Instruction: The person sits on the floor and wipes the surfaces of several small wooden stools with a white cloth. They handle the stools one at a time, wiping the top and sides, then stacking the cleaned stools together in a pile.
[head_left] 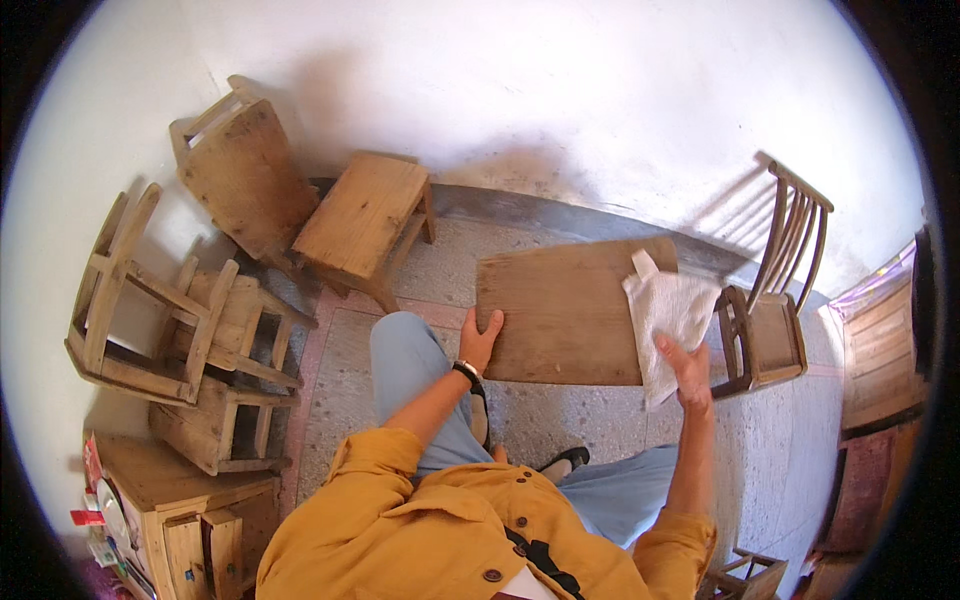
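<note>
A flat wooden board, brown and roughly rectangular, is in front of my knees; whatever supports it is hidden. My left hand grips its left edge, with the thumb on the top face and the other fingers partly hidden. In my right hand is a crumpled white cloth, held with the thumb over it. The cloth drapes across the board's right end and hangs past its edge.
At the right stands a wooden chair with a slatted back. A wooden stool and a tilted chair are at the far left. Several stools are stacked nearer, above a small wooden cabinet. A white wall rises behind.
</note>
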